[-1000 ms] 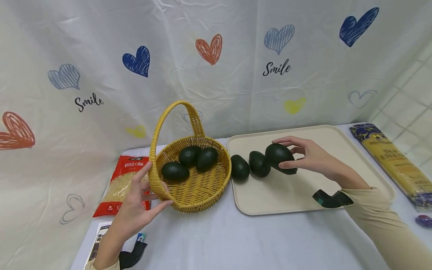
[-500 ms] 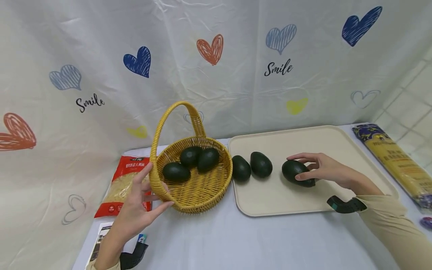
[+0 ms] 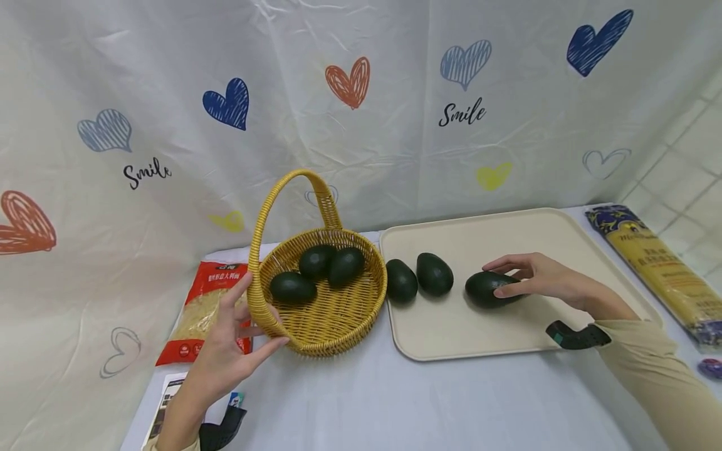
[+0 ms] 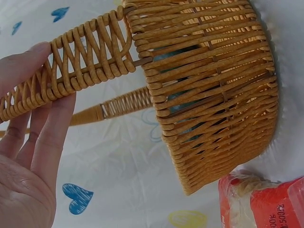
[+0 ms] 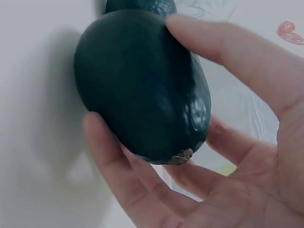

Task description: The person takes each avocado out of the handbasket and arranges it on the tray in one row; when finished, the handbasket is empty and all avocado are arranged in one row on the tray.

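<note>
My left hand (image 3: 222, 351) holds the lower part of the handle (image 4: 90, 52) of a yellow wicker basket (image 3: 338, 341), thumb on one side and fingers on the other. Inside the basket lie three dark green avocados (image 3: 293, 287). On the beige tray (image 3: 479, 341), my right hand (image 3: 544, 279) grips another avocado (image 3: 484, 288) from its right end. In the right wrist view, thumb and fingers curve round that avocado (image 5: 142, 90), its stem end toward the palm. Two more avocados, one in the middle (image 3: 434, 274) and one at the tray's left edge (image 3: 401, 281), lie left of it.
A red pasta bag (image 3: 205, 310) lies partly behind the left hand. Along the tray's right side is a long yellow-and-purple packet (image 3: 657, 269), with a small purple item (image 3: 711, 368) nearer the front. A white curtain (image 3: 395, 150) hangs behind the table.
My right hand has brought its avocado right and down, away from the middle avocado onto the tray, then slightly back left. The left hand and basket have stayed put.
</note>
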### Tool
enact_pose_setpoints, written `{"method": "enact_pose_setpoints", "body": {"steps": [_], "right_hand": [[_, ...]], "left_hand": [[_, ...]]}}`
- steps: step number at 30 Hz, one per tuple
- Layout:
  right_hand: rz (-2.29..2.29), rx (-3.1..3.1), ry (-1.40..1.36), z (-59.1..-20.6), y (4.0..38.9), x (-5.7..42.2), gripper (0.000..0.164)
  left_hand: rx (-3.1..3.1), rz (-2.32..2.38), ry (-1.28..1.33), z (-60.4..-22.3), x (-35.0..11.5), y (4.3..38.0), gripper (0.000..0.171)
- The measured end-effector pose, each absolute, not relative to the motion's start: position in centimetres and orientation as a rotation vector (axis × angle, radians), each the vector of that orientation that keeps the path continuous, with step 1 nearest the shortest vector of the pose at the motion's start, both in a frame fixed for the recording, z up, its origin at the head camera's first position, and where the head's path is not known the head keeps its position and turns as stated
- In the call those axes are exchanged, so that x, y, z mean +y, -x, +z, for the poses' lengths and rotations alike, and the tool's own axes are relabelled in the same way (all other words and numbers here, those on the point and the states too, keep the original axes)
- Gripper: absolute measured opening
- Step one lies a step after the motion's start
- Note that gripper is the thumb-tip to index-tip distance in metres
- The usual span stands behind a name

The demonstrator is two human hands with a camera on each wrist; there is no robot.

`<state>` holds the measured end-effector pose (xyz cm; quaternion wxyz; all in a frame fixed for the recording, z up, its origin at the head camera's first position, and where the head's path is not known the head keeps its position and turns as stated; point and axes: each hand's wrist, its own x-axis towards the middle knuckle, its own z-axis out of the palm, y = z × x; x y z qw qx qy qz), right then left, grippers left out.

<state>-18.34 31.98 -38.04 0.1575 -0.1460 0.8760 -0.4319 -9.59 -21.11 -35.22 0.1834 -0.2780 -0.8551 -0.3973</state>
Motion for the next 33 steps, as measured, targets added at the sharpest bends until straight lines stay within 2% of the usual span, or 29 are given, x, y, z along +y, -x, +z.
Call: {"method": "enact_pose_setpoints", "body": {"steps": [15,33], "right_hand": [[-1.432,2.562,0.178,-38.5,19.5,31.6,0.059],[-1.201,2.698,0.331,-38.6,19.6,29.2,0.068]], "left_hand": [[-2.421,-1.105,0.758,-35.1,-21.2,9.5,0.125],[-2.423,-1.089,0.784,-35.3,-21.3,9.8,0.126]]}}
